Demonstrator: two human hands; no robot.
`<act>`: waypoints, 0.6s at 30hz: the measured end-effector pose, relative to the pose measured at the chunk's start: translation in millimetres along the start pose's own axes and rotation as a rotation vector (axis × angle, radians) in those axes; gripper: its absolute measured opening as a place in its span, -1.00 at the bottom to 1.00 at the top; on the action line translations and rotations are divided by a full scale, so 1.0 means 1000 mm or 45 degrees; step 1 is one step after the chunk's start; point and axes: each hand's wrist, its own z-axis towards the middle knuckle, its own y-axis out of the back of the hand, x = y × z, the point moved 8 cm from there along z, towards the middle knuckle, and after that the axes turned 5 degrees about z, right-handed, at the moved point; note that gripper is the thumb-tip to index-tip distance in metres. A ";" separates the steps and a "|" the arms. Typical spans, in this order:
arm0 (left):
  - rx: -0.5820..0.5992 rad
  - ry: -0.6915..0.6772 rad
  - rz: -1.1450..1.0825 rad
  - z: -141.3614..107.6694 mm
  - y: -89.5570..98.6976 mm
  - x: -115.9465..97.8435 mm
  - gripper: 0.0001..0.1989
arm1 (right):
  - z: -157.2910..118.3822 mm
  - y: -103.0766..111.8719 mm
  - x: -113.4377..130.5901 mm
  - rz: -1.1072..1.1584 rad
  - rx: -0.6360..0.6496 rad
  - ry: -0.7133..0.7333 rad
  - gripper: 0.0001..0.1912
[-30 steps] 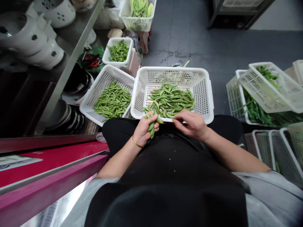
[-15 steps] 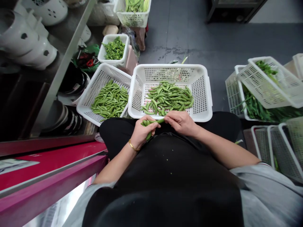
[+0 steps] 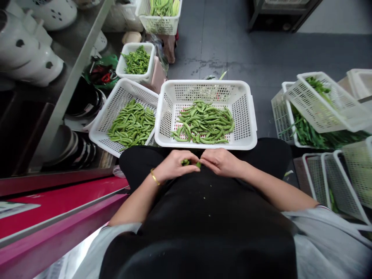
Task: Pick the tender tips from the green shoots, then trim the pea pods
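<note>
My left hand (image 3: 177, 164), with a gold bracelet at the wrist, is curled around several green pea pods (image 3: 186, 162), whose ends show between thumb and fingers. Right beside it, my right hand (image 3: 220, 161) pinches the tip of one pod (image 3: 198, 164) at the left fingertips. Both hands are above my lap, just below the near rim of a white perforated basket (image 3: 247, 133). A loose heap of pea pods (image 3: 207, 122) lies in that basket. A second white basket (image 3: 100, 130) to its left holds more pods (image 3: 132, 124), packed closer together.
Behind the left basket stands a small white tub (image 3: 124, 73) of green peppers. A metal shelf (image 3: 78, 66) with stacked bowls runs along the left, above a red edge (image 3: 66, 197). At right are stacked baskets (image 3: 322, 112) of leafy greens. Dark floor tiles (image 3: 215, 38) lie ahead.
Both hands have moved slightly down, toward my body. The left hand has turned, so its back now covers more of the pods. The pod between the hands shows less of its length.
</note>
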 end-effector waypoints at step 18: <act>-0.658 0.236 -0.716 -0.010 0.026 0.048 -0.76 | -0.016 0.006 -0.017 0.085 -0.073 -0.114 -0.72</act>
